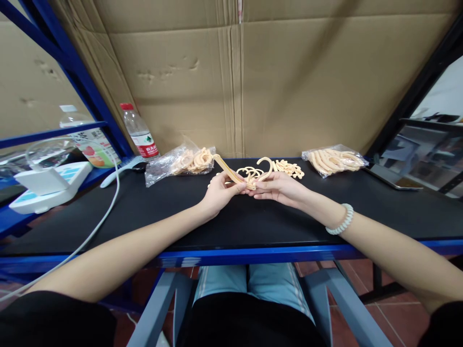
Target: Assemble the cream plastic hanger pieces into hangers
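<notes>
Over the middle of the black tabletop, my two hands meet on a cream plastic clothes hanger (229,169), which looks partly assembled. My left hand (219,193) pinches its long straight arm near the lower end. With thumb and fingers, my right hand (277,189) grips it beside the curved hook (267,166). The fingers partly hide where the parts join. Just behind the hands lie loose cream hooks (249,171). A heap of small cream pieces (289,168) lies to their right.
A clear bag of cream curved parts (191,160) lies back left, another bag of longer pieces (333,160) back right. A red-capped bottle (139,132), white device (50,185) and cable (108,212) are at left. A tablet-like slab (392,178) lies right. Cardboard (307,72) walls the back.
</notes>
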### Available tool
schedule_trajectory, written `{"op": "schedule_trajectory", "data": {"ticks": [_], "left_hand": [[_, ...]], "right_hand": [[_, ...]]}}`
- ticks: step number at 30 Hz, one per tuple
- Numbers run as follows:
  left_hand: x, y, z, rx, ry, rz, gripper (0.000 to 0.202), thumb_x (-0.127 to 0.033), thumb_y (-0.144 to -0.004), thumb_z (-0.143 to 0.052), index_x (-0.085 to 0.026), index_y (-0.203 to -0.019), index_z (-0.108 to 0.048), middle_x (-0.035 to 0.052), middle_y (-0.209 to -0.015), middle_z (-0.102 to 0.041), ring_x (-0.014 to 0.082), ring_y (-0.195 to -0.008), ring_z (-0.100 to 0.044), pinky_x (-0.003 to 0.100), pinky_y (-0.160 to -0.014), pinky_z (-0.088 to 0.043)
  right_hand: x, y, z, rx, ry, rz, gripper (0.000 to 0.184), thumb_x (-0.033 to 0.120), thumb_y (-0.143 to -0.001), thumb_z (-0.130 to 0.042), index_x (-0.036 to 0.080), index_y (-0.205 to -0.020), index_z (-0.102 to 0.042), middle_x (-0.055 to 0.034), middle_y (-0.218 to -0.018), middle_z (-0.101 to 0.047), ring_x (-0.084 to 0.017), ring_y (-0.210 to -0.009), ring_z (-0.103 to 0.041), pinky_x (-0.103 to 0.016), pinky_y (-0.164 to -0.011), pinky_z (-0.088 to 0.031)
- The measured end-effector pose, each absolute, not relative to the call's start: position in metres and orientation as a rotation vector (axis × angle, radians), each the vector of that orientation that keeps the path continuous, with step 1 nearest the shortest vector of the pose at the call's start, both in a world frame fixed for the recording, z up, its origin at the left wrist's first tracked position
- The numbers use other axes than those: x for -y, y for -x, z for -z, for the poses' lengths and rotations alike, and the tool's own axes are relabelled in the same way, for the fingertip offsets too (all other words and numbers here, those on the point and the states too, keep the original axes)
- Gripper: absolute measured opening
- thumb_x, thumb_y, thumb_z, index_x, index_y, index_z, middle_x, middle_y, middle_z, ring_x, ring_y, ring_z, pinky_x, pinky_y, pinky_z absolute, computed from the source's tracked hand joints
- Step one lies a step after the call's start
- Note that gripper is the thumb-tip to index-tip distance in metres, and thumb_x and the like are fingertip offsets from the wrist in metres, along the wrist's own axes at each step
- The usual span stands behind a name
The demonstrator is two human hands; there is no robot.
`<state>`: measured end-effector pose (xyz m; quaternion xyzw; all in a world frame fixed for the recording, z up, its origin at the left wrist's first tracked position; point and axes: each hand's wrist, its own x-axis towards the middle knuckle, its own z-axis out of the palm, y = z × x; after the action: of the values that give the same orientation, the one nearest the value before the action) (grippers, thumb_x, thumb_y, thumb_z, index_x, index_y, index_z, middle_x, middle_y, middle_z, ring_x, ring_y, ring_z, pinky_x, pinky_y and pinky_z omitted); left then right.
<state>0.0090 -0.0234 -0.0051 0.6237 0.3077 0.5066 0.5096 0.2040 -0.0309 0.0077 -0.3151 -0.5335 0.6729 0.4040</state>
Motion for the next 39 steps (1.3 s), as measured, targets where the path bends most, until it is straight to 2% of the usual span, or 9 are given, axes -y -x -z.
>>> {"op": "schedule_trajectory", "data": {"ticks": [4, 13, 18, 26, 30, 35, 39], "left_hand": [[0.0231, -0.0083, 0.006, -0.737, -1.474, -1.226, 0.034, -0.028, -0.065, -0.078, -0.012, -0.086, -0.056, 0.0038, -0.078, -0.067, 0.0169, -0.069, -0.067, 0.037, -0.077, -0.056], [0.0266, -0.0096, 0.0027, -0.717, -1.516, -1.247, 0.032, -0.028, -0.063, -0.078, -0.013, -0.081, -0.056, 0.0013, -0.074, -0.065, 0.0147, -0.066, -0.066, 0.031, -0.071, -0.055], [0.0237, -0.0078, 0.0045, -0.714, -1.466, -1.25, 0.032, -0.025, -0.064, -0.077, -0.013, -0.082, -0.055, 0.0005, -0.074, -0.063, 0.0139, -0.064, -0.065, 0.032, -0.071, -0.056], [0.021, -0.0071, 0.0063, -0.75, -1.608, -1.271, 0.028, -0.026, -0.065, -0.075, -0.013, -0.082, -0.056, 0.0015, -0.076, -0.063, 0.0162, -0.069, -0.066, 0.034, -0.071, -0.056], [0.0211, -0.0071, 0.0067, -0.758, -1.635, -1.263, 0.026, -0.025, -0.065, -0.074, -0.014, -0.08, -0.056, 0.0014, -0.075, -0.064, 0.0164, -0.07, -0.066, 0.033, -0.071, -0.055], [0.0253, -0.011, 0.0054, -0.72, -1.618, -1.197, 0.027, -0.023, -0.063, -0.075, -0.014, -0.078, -0.055, 0.001, -0.074, -0.064, 0.0155, -0.068, -0.065, 0.029, -0.067, -0.054], [0.0267, -0.0126, 0.0028, -0.731, -1.59, -1.239, 0.026, -0.024, -0.064, -0.074, -0.014, -0.077, -0.054, -0.0007, -0.072, -0.062, 0.0141, -0.065, -0.064, 0.029, -0.066, -0.054]], "right_hand": [[0.0291, -0.2051, -0.0053, 1.346, 0.777, -1.694, 0.021, 0.019, -0.068, -0.077, 0.012, -0.087, -0.071, -0.0104, -0.09, -0.073, -0.019, -0.085, -0.07, -0.029, -0.082, -0.056], [0.0294, -0.205, -0.0089, 1.355, 0.783, -1.735, 0.019, 0.021, -0.066, -0.078, 0.011, -0.082, -0.071, -0.0109, -0.088, -0.074, -0.019, -0.084, -0.07, -0.027, -0.081, -0.056], [0.03, -0.2053, -0.0095, 1.373, 0.79, -1.726, 0.021, 0.019, -0.066, -0.078, 0.012, -0.084, -0.069, -0.011, -0.092, -0.073, -0.02, -0.084, -0.07, -0.029, -0.08, -0.057], [0.0306, -0.204, -0.0112, 1.341, 0.846, -1.716, 0.022, 0.013, -0.058, -0.08, 0.014, -0.073, -0.064, -0.0099, -0.082, -0.074, -0.022, -0.078, -0.072, -0.029, -0.073, -0.058], [0.0316, -0.2031, -0.0095, 1.349, 0.842, -1.7, 0.019, 0.015, -0.06, -0.079, 0.013, -0.073, -0.066, -0.0099, -0.085, -0.074, -0.022, -0.082, -0.071, -0.028, -0.074, -0.058], [0.0304, -0.2047, -0.0074, 1.453, 0.803, -1.715, 0.022, 0.017, -0.063, -0.079, 0.012, -0.082, -0.069, -0.0103, -0.089, -0.074, -0.022, -0.089, -0.069, -0.029, -0.079, -0.057], [0.0305, -0.2054, -0.0106, 1.407, 0.803, -1.742, 0.019, 0.018, -0.063, -0.078, 0.013, -0.077, -0.068, -0.0107, -0.089, -0.074, -0.023, -0.089, -0.07, -0.031, -0.079, -0.057]]}}
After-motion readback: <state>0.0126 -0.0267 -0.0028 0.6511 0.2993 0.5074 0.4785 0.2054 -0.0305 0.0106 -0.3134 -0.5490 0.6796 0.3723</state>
